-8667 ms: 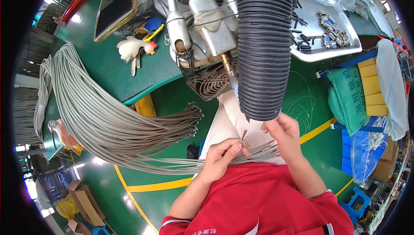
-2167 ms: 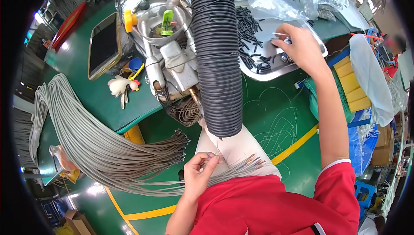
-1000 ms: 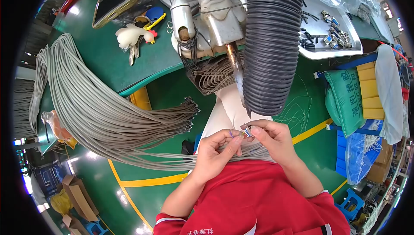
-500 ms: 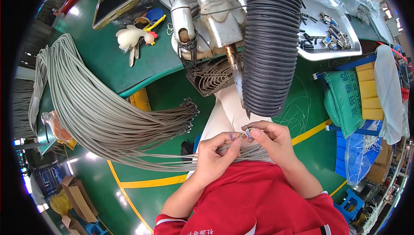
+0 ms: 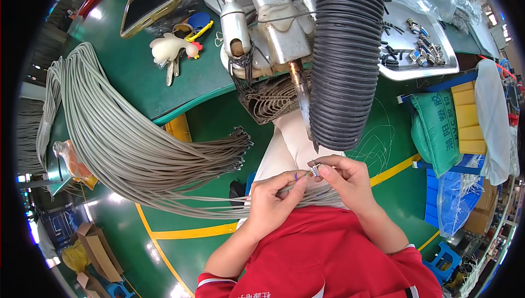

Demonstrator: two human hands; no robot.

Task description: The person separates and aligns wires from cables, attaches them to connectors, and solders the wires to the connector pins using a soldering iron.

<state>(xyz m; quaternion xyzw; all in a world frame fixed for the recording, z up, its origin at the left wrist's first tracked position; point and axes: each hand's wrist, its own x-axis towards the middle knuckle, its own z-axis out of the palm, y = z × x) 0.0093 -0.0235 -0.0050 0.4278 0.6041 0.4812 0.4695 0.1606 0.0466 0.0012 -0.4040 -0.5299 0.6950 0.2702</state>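
Head view showed both hands brought close together over the lap, just below the tip of a fixed soldering iron [image 5: 298,85]. The left hand [image 5: 275,193] had its thumb and fingers clamped on the end of a grey cable, with thin coloured wires [image 5: 309,173] fanning out past the fingertips; a purple wire [image 5: 296,176] stood apart from the others. The right hand [image 5: 346,180] was pinched on a small D-sub connector [image 5: 315,170], its contacts turned towards the wires. Connector and wire ends met between the two hands, though which wires were already fixed was too small to tell.

Judging by this, the step in hand was joining the wires to the connector, one by one, at the iron. The next move seemed to call for the loose purple wire to be lined up with its own contact and kept steady near the hot tip, fingers well clear. A slip there could bridge neighbouring contacts.

More grey cables [image 5: 216,208] lay across the lap beneath the hands, and a large cable bundle [image 5: 131,117] draped from the left. Beyond the black corrugated hose [image 5: 347,63], a metal tray [image 5: 415,72] on the counter [image 5: 128,82] held loose connectors [image 5: 429,51] and short black sleeves [image 5: 390,56].
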